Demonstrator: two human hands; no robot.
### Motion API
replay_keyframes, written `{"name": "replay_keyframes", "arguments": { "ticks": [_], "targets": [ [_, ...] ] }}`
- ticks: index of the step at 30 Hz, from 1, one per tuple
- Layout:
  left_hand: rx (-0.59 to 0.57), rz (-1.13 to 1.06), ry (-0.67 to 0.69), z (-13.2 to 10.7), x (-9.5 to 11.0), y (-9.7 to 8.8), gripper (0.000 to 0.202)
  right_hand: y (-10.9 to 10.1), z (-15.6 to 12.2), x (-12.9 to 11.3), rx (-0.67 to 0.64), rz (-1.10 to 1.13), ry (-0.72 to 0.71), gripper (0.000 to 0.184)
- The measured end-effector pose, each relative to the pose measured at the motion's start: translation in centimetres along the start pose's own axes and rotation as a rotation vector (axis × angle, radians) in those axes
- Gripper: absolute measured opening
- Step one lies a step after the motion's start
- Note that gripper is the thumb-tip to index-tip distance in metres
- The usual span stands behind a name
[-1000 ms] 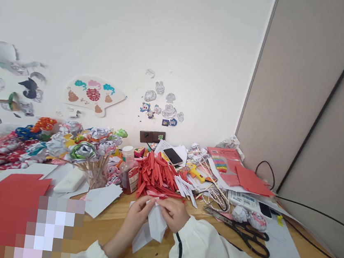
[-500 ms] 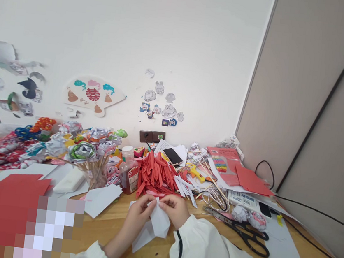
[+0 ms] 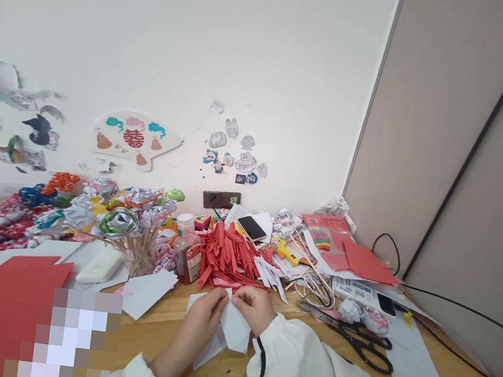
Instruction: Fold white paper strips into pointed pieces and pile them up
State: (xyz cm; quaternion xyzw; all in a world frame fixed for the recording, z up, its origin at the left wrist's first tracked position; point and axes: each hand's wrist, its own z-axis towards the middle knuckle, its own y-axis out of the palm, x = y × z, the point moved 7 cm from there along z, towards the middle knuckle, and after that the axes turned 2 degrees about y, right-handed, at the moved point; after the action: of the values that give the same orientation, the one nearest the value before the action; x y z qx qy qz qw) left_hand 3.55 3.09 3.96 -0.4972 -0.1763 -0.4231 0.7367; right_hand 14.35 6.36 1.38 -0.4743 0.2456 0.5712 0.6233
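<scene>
Both my hands are closed on a folded white paper piece (image 3: 235,330) just above the wooden desk (image 3: 163,330). My left hand (image 3: 204,319) pinches its upper left edge, and my right hand (image 3: 253,308) pinches its top right. White sleeves cover both wrists. Right behind my hands lies a pile of folded red paper strips (image 3: 225,255) with a few white folded pieces (image 3: 271,274) beside it.
Black scissors (image 3: 361,344) lie to the right near crumpled paper balls. Paper flowers on sticks (image 3: 127,223), a red-labelled bottle (image 3: 187,257), a phone (image 3: 251,228), a yellow glue gun (image 3: 287,253), red sheets (image 3: 2,299) at left and cables at right crowd the desk.
The white paper has turned slightly in my fingers and its lower point has dropped a little to the right. My hands have stayed in the same spot.
</scene>
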Motion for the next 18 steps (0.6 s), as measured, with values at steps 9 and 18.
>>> {"name": "replay_keyframes", "arguments": {
  "ticks": [9,18],
  "targets": [
    [-0.167,0.391,0.128,-0.4,-0.4,1.2,0.019,0.0,0.0,-0.5,-0.032,-0.113,-0.041,0.008],
    [-0.190,0.330,0.217,-0.1,1.1,0.7,0.026,0.7,-0.6,-2.2,-0.187,-0.321,-0.269,0.025]
  ]
}}
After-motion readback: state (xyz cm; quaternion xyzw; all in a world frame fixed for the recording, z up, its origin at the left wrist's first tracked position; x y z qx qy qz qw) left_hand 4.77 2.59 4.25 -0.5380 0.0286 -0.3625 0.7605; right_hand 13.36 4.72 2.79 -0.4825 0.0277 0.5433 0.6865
